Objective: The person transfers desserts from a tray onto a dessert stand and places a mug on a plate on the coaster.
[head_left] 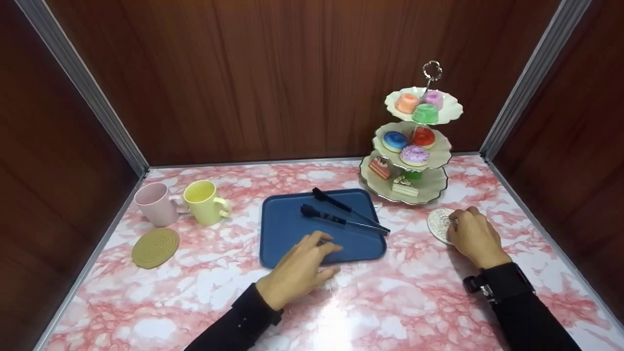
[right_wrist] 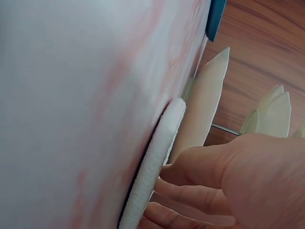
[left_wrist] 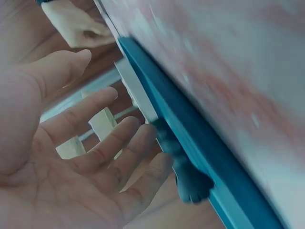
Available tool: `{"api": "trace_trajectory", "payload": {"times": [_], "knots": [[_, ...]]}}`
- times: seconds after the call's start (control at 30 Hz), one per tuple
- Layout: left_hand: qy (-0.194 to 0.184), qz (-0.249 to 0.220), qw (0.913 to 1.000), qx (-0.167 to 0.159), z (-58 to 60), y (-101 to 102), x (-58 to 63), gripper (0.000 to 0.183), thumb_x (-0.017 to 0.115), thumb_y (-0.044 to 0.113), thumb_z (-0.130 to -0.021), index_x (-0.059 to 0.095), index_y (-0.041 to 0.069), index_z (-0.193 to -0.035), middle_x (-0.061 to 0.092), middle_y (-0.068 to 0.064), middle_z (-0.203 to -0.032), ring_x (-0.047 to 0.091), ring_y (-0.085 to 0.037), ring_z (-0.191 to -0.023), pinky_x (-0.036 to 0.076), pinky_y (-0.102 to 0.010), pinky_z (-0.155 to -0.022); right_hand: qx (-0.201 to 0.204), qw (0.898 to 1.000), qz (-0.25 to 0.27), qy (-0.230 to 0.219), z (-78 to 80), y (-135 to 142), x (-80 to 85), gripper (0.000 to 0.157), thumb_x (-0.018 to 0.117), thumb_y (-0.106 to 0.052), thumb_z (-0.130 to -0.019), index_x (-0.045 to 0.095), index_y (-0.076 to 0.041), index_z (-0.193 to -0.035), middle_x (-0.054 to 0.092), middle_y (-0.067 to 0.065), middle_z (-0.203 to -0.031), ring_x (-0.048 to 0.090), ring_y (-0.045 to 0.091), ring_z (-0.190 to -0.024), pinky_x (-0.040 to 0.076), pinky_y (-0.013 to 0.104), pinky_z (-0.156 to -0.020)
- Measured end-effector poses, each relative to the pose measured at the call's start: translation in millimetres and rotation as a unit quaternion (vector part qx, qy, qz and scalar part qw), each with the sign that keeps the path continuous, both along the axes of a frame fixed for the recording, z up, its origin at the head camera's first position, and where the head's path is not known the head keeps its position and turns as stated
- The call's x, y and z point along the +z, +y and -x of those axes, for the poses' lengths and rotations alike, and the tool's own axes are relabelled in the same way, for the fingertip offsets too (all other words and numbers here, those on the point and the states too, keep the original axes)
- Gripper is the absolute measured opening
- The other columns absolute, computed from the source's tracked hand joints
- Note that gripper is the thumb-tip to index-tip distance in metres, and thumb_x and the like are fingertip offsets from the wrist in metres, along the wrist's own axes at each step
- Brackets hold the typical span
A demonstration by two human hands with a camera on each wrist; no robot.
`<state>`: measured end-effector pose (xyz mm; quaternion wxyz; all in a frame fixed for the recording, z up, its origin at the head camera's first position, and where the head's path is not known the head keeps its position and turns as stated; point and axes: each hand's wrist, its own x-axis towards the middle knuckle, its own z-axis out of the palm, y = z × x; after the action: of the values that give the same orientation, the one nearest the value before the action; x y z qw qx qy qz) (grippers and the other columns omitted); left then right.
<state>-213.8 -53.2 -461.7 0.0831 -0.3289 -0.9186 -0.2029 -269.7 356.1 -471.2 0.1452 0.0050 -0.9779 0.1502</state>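
My left hand [head_left: 300,268] hovers over the near edge of a blue tray [head_left: 282,229], fingers spread and holding nothing. On the tray lies a pair of tongs [head_left: 334,217] with black tips, its metal end reaching past the right rim. In the left wrist view, the bare palm and fingers show beside the tray's edge and a black tong tip [left_wrist: 190,183]. At the right, my right hand [head_left: 475,236] is over a round white coaster [head_left: 437,225]. The right wrist view has its thumb and loosely bent fingers right at the upper face of the coaster, which lies on the table.
A three-tier stand [head_left: 429,190] with toy cakes and donuts is at the back right. A pink mug [head_left: 158,207] and a yellow mug [head_left: 202,207] stand at the left, behind a tan coaster [head_left: 156,247]. Brown wood panels [head_left: 268,83] enclose the marbled table.
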Motion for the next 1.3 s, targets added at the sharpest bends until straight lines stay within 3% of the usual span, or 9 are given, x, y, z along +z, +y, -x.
{"api": "trace_trajectory", "payload": {"times": [0.3, 0.5, 0.67, 0.87, 1.3], "knots": [[-0.023, -0.018, 0.9981, 0.055, 9.2, -39, 6.1, 0.046, 0.053, 0.054, -0.086, 0.053, 0.033, -0.127, 0.044, 0.001, -0.134, 0.046, -0.017, -0.116, 0.046, -0.038, -0.092, -0.001, 1.0, -0.004, -0.016, -0.7, 2, 1.7, 0.031, 0.057, -0.015, -0.08, 0.063, -0.002, -0.107, 0.052, 0.021, -0.102, 0.057, 0.04, -0.081, 0.044, 0.047, -0.052], [-0.005, -0.036, 0.996, 0.082, 17.4, -55, 9.6, 0.045, 0.058, 0.046, -0.086, 0.055, 0.027, -0.127, 0.045, 0.001, -0.132, 0.047, -0.016, -0.113, 0.048, -0.034, -0.089, 0.0, 1.0, -0.003, -0.018, -1.2, 2, 3.0, 0.031, 0.059, -0.016, -0.079, 0.064, -0.003, -0.106, 0.052, 0.02, -0.102, 0.057, 0.039, -0.082, 0.044, 0.048, -0.053], [0.008, -0.051, 0.9927, 0.109, 24.5, -66, 9.7, 0.043, 0.061, 0.042, -0.086, 0.057, 0.026, -0.125, 0.047, -0.001, -0.129, 0.048, -0.016, -0.115, 0.046, -0.036, -0.094, -0.004, 1.0, -0.002, -0.009, -1.4, 0, 3.2, 0.03, 0.059, -0.018, -0.079, 0.064, -0.005, -0.105, 0.052, 0.019, -0.101, 0.057, 0.04, -0.082, 0.043, 0.05, -0.053], [0.033, -0.074, 0.9866, 0.142, 32.9, -81, 8.6, 0.039, 0.063, 0.036, -0.085, 0.06, 0.024, -0.122, 0.049, 0.0, -0.126, 0.05, -0.014, -0.114, 0.046, -0.035, -0.095, -0.003, 0.999, 0.016, 0.031, 0.9, -6, 3.0, 0.031, 0.059, -0.022, -0.082, 0.063, -0.008, -0.11, 0.055, 0.016, -0.103, 0.057, 0.043, -0.091, 0.044, 0.057, -0.061], [0.091, -0.128, 0.964, 0.215, 50.0, -121, 7.4, 0.034, 0.066, 0.026, -0.083, 0.062, 0.024, -0.117, 0.053, 0.005, -0.116, 0.052, -0.013, -0.109, 0.046, -0.033, -0.093, 0.072, 0.989, 0.044, 0.125, 8.5, -25, 5.1, 0.036, 0.065, -0.035, -0.082, 0.064, -0.014, -0.111, 0.057, 0.01, -0.108, 0.056, 0.029, -0.097, 0.046, 0.052, -0.074]]}}
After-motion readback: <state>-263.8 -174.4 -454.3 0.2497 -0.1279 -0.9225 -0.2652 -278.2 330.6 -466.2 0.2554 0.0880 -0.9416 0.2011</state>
